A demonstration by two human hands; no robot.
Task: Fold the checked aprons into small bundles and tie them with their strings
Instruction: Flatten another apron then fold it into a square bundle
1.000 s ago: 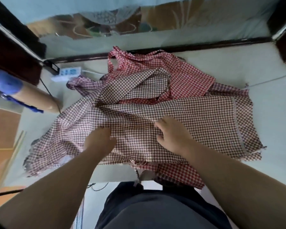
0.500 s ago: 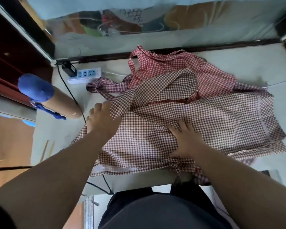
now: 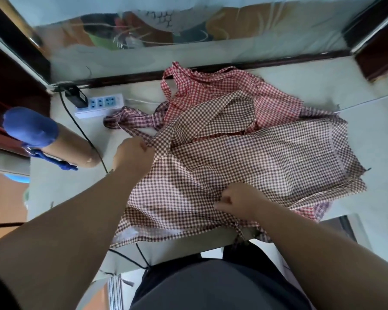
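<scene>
Brown-checked apron (image 3: 244, 166) spread over the pale tabletop (image 3: 367, 135), its near hem hanging past the front edge, with a red-checked apron (image 3: 213, 92) crumpled behind and partly beneath it. Your left hand (image 3: 132, 155) pinches the apron's left edge where a strap (image 3: 130, 118) leads away; your right hand (image 3: 240, 203) is closed on a fold near the front. A white power strip (image 3: 100, 105) and a blue-capped cardboard tube (image 3: 52, 139) lie to the left.

The scene is evenly lit by soft daylight; glare is seen on the glass beyond the left hand (image 3: 132, 155), and edges are bent by wide-angle distortion.
</scene>
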